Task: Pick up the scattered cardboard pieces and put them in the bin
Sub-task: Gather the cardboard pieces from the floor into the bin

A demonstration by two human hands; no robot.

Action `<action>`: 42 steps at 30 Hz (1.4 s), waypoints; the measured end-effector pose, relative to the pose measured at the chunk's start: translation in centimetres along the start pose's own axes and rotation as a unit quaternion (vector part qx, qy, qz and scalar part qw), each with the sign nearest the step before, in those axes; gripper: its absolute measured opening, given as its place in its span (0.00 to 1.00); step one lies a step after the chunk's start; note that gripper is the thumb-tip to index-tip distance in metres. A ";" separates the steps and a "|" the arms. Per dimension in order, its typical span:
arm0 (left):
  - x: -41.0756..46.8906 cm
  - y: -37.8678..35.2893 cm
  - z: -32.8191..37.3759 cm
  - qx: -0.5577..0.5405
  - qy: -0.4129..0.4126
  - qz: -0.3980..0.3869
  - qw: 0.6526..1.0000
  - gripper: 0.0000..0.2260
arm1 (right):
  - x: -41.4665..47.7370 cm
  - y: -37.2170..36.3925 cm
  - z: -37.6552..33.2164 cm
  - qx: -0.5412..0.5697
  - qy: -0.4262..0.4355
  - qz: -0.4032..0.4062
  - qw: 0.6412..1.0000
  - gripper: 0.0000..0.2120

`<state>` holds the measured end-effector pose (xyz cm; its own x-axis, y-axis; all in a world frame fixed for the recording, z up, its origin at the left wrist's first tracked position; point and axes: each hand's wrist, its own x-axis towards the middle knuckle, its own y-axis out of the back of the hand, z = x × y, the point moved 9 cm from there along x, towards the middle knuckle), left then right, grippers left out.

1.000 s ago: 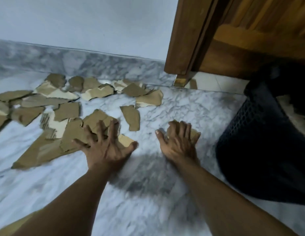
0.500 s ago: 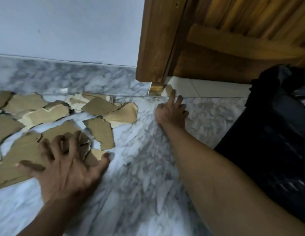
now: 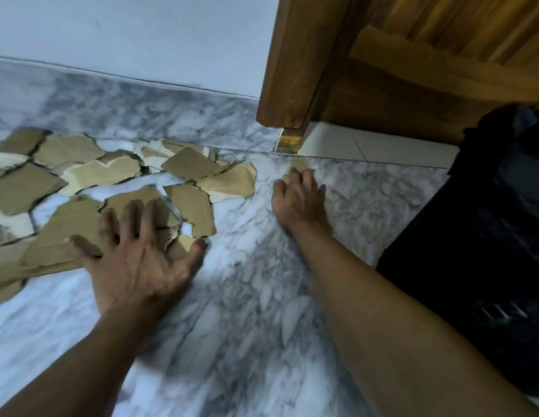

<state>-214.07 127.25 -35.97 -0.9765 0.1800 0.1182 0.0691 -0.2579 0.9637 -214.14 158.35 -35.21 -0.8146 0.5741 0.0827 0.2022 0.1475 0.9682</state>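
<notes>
Head view: torn cardboard pieces (image 3: 90, 173) are seen scattered over the far-left part of the marble floor (image 3: 262, 296), up against the marble skirting (image 3: 141, 112).
Left hand (image 3: 135, 260): spread wide with straight fingers and pressed flat on the nearest pieces. Nothing is gripped.
Right hand (image 3: 298, 200): set down near the foot of the wooden door frame (image 3: 292, 70), fingers bent over a small scrap (image 3: 299, 165). Whether the scrap is pinched cannot be told through the blur.
Bin (image 3: 488, 236): black, at the floor's right side, just beside the right forearm.
Long axis: the scatter is strung left to right along the skirting.
Deciding relation: the pile lies to the left of both hands and the bin to the right. The left hand is nearer the pile and the right hand nearer the bin, so a left-to-right carry is judged likely.
</notes>
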 end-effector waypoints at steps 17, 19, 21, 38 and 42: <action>-1.8 4.4 -11.4 -0.138 0.241 0.092 0.956 0.49 | -2.0 -4.9 -15.7 0.028 0.160 -0.120 0.979 0.39; -0.4 2.7 -12.7 -0.111 0.298 -0.017 0.948 0.52 | -2.7 -4.3 -16.8 0.050 0.202 -0.087 0.974 0.34; 0.8 2.0 -11.2 -0.078 0.260 -0.053 0.961 0.50 | -3.6 -3.5 -17.8 0.099 0.250 -0.077 0.960 0.29; -2.7 2.0 -10.3 -0.083 0.256 -0.207 0.941 0.70 | -5.0 -4.9 -18.8 0.174 0.182 -0.188 0.949 0.44; -4.0 3.1 -9.9 -0.058 0.310 -0.193 0.929 0.71 | -6.3 -4.7 -20.1 0.098 0.236 -0.195 0.947 0.35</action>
<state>-212.00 116.35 -35.85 -0.8561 -0.2916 -0.4267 -0.2990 -0.3941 0.8691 -220.86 137.82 -35.56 -0.9911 0.0274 -0.1306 -0.1047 0.4474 0.8882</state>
